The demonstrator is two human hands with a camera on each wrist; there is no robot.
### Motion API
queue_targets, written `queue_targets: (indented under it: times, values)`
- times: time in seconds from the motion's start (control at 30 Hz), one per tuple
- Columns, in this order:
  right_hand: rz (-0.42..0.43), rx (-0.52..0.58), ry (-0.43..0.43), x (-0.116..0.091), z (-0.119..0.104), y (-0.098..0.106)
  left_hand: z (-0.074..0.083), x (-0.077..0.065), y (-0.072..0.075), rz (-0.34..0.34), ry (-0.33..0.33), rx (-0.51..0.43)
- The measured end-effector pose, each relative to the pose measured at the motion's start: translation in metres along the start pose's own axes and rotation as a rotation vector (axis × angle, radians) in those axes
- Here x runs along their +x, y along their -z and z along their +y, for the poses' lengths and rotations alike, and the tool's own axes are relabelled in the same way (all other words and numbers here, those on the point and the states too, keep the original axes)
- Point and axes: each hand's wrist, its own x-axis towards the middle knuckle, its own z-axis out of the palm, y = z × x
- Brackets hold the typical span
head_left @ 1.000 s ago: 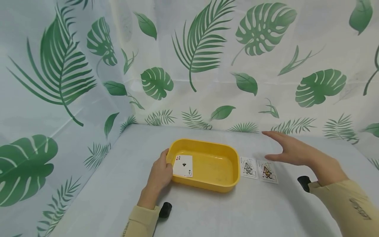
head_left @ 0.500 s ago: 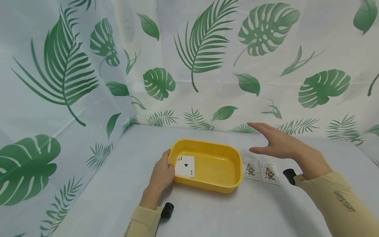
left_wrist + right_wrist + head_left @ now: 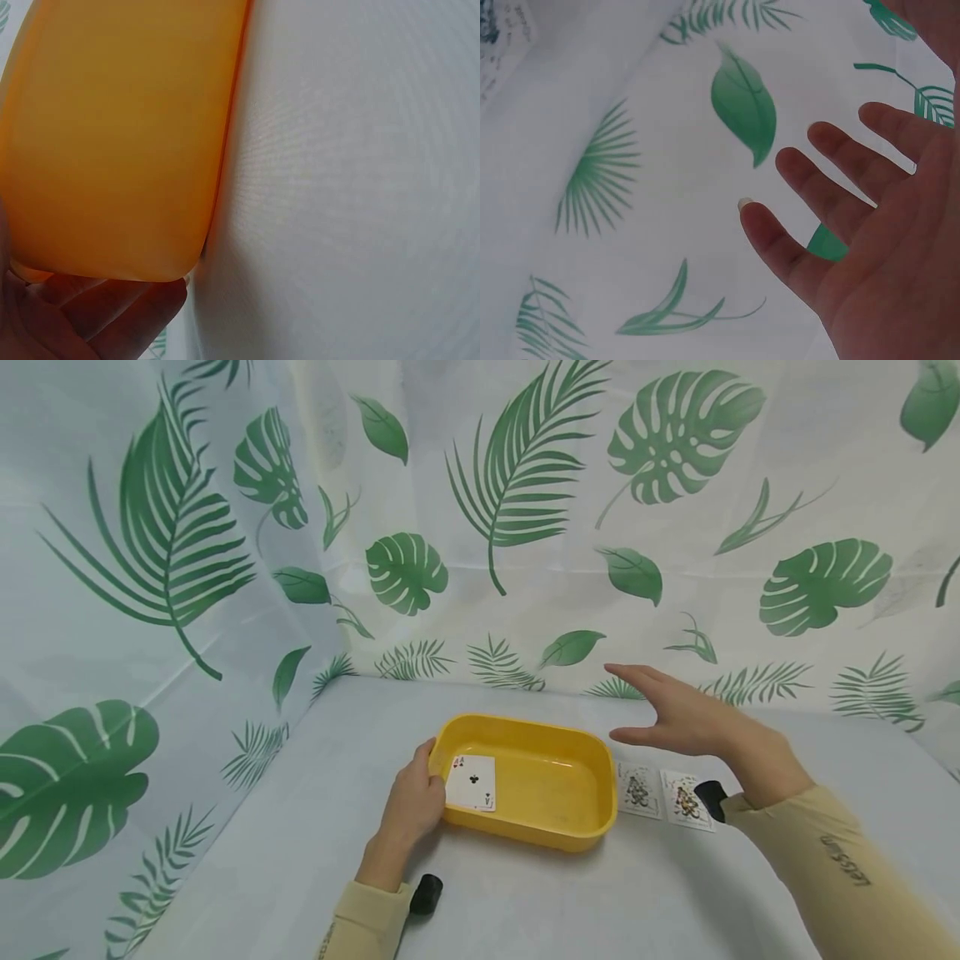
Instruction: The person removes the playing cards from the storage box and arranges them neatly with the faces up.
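At the left end of the yellow plastic tray (image 3: 551, 789), I see the left hand (image 3: 411, 797) gripping the wall, its thumb against the rim. Over the tabletop (image 3: 540, 902) past the tray's right end, the right hand (image 3: 684, 718) hangs with fingers extended and thumb spread apart, holding nothing. I judge the step in hand to be steadying the tray while the right hand is free; lifting the grey joker (image 3: 637, 795) or the coloured joker (image 3: 681, 803), both flat to the tray's right, would call for lowering that hand and catching a card's edge. The tray's long axis runs left to right, its right end slanting slightly nearer me. Inside, at the left end, an ace of clubs (image 3: 471, 792) lies face up, pointing roughly front to back.
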Motion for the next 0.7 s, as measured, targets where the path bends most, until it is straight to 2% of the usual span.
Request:
queue_targets:
  times: [0.47,0.7]
  values:
    - [-0.045,0.022,0.034,0.03,-0.029,-0.016,0.0,0.0,-0.001,-0.002,0.012,-0.001]
    - [-0.058,-0.01,0.065,0.04,-0.046,-0.024,0.001,0.0,0.0,0.003,0.004,-0.002]
